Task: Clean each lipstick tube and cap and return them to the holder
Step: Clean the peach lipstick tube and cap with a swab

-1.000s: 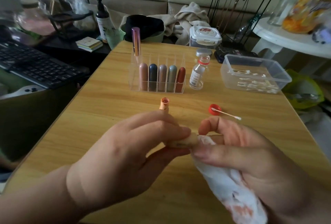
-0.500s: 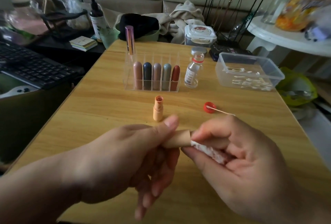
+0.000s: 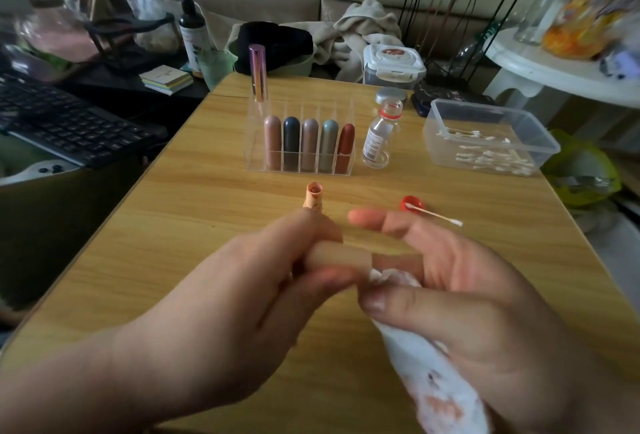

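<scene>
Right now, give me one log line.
step: wiping cap | left hand: holds cap | right hand: pinches wipe | tube: uncapped, standing on table

Cap [image 3: 341,257]: blurred; one end hidden under left fingers [image 3: 304,236].
Tube [image 3: 313,195]: lower half hidden behind those fingers.
Wipe [image 3: 440,395]: cut off by bottom edge.
Bottle [image 3: 379,135] label: print too small to read.

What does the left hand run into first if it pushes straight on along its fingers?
The tissue in the right hand. The left hand points right, the cap in its grip leading, and the cap's open end looks to touch the tissue, though blur hides the exact contact.
</scene>
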Action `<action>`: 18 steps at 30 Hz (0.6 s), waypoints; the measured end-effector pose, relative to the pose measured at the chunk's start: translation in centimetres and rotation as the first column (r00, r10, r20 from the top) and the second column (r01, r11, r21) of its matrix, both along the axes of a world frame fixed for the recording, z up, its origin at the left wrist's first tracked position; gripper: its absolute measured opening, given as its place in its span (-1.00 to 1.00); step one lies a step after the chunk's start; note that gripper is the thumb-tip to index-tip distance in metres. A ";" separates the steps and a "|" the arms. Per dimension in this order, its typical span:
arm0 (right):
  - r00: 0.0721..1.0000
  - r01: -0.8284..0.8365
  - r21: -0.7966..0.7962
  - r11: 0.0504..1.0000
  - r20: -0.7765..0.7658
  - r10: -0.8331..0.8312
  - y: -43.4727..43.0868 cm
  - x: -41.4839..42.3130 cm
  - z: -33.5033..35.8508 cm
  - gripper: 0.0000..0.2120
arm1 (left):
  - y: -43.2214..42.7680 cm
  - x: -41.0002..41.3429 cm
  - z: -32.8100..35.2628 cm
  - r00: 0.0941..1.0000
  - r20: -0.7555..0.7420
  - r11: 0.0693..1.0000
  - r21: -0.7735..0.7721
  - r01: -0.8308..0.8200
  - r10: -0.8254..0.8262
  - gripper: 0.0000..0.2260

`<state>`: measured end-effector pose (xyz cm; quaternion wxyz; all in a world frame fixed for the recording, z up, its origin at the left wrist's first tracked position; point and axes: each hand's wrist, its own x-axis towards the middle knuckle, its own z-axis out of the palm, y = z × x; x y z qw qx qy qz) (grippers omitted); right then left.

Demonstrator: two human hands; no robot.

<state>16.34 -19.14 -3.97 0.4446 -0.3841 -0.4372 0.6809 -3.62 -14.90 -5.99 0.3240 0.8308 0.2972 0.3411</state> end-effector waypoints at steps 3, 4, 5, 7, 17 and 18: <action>0.986 -0.104 -0.128 0.986 -0.146 0.085 0.5 0.9 0.5 -0.40 | 0.7 -0.4 0.6 0.983 -0.179 0.918 0.394 0.044 0.030 -0.79; 0.989 -0.090 -0.112 0.990 -0.125 0.076 0.6 1.1 0.7 -0.39 | 0.7 -0.5 0.6 0.984 -0.174 0.910 0.413 0.036 0.040 -0.79; 0.997 -0.048 -0.078 0.996 -0.071 0.042 0.6 1.2 0.9 -0.38 | 0.6 -0.3 0.6 0.985 -0.159 0.918 0.396 0.004 0.065 -0.79; 0.997 0.020 0.049 0.999 0.076 -0.024 0.4 1.3 1.1 -0.33 | -0.2 0.0 0.4 0.991 -0.091 0.980 0.180 -0.083 0.101 -0.80; 0.768 -0.131 0.680 0.721 0.530 -0.360 -1.0 0.6 -0.3 -0.15 | -0.6 1.1 1.2 0.916 0.396 0.219 -0.901 0.374 0.067 -0.50; 0.769 -0.127 0.680 0.723 0.527 -0.361 -0.9 0.7 -0.4 -0.15 | -0.8 1.2 1.1 0.891 0.444 0.240 -0.879 0.411 0.099 -0.56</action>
